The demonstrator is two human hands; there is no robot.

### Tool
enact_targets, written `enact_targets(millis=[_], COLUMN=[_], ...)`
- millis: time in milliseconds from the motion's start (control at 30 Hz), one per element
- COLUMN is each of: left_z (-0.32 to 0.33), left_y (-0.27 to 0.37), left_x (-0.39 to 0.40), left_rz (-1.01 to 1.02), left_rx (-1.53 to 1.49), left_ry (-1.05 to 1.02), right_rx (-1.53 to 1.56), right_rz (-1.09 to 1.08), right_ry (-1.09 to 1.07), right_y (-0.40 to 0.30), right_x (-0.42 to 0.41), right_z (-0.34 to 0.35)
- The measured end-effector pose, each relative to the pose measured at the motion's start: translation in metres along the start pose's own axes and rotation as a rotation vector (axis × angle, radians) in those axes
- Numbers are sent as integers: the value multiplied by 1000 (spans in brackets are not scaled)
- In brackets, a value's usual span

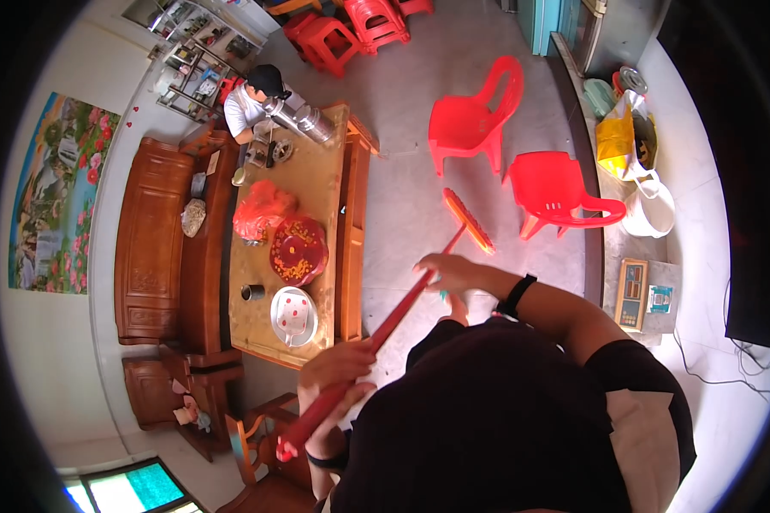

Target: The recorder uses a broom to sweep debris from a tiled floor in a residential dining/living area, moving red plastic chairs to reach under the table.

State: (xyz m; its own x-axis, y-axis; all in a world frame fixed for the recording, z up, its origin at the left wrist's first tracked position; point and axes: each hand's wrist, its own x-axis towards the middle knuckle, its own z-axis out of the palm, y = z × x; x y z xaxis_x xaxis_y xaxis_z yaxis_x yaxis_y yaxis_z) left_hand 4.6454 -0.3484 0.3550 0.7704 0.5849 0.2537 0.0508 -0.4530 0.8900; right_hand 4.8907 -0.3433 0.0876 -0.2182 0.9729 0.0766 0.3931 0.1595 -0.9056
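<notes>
A red broom runs diagonally before me, its handle gripped in both hands. Close to the handle's upper end, my left hand is wrapped around it. Farther down the shaft, my right hand has its fingers curled on the handle, with a dark band at the wrist. The long orange-red broom head rests on the grey floor. It lies just left of a red plastic chair, apart from my hands. A second red plastic chair stands beyond it.
Left is a wooden table bearing a red tray, a red plastic bag and a white bowl. A person sits at its far end. Along the right ledge stand a white bucket and a scale. Red stools stand ahead.
</notes>
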Motion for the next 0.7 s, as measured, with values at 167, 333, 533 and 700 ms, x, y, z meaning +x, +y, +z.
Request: enact_targets(millis=[167,333,533,700], left_z=[-29,-71,-85,-73], left_y=[-71,-111,-117,-107], left_x=[45,86,155,197], left_rz=[-115,-61,-36,-101], left_rx=[-64,-197,-206,-144], left_ry=[176,317,321,315], right_rx=[-254,-269,562,1150], right_rz=[215,998,1551,1138], right_ry=[67,180,1109,1737], right_y=[120,180,199,204], right_x=[-18,-127,-189,-194], right_z=[-54,-98,-111,-122])
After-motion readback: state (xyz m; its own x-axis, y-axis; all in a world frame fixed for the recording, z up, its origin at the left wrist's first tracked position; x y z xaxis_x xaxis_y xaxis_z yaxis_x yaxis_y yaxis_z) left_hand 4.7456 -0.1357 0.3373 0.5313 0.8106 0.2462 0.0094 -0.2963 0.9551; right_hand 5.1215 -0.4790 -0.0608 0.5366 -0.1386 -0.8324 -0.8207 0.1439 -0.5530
